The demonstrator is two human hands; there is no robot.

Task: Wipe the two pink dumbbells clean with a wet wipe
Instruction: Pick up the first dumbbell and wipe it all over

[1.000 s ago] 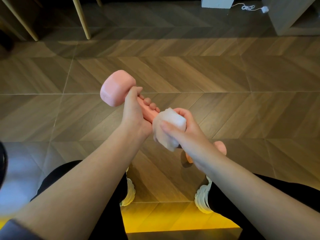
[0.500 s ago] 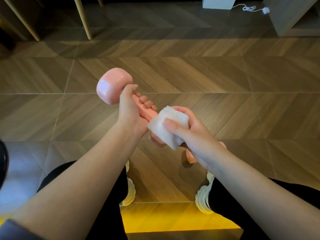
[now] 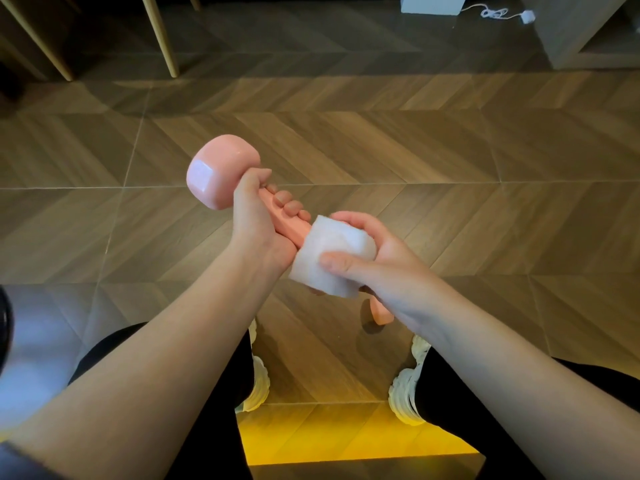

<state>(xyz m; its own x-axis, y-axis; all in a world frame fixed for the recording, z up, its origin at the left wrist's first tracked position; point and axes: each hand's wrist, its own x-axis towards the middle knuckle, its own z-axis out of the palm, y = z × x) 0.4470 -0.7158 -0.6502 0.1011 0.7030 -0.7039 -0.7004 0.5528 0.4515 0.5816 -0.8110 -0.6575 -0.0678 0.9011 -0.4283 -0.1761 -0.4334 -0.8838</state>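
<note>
I hold a pink dumbbell (image 3: 221,171) in the air over the floor, tilted with its far head up and to the left. My left hand (image 3: 258,223) grips the handle just below that head. My right hand (image 3: 377,261) holds a white wet wipe (image 3: 334,258) wrapped around the near head of the dumbbell, thumb pressing on the wipe. That near head is hidden under the wipe. A second pink dumbbell (image 3: 380,315) lies on the floor below my right wrist, mostly hidden by it.
Wooden herringbone floor (image 3: 415,150) all around. Light wooden furniture legs (image 3: 161,36) stand at the back left. A grey cabinet (image 3: 581,32), a white box (image 3: 433,3) and a white cable (image 3: 498,12) sit at the back right. My knees and white shoes (image 3: 405,393) are below.
The dumbbell's near end has turned in the wipe; my right hand has shifted its grip so the wipe now wraps that end more fully. The far head has rotated slightly.
</note>
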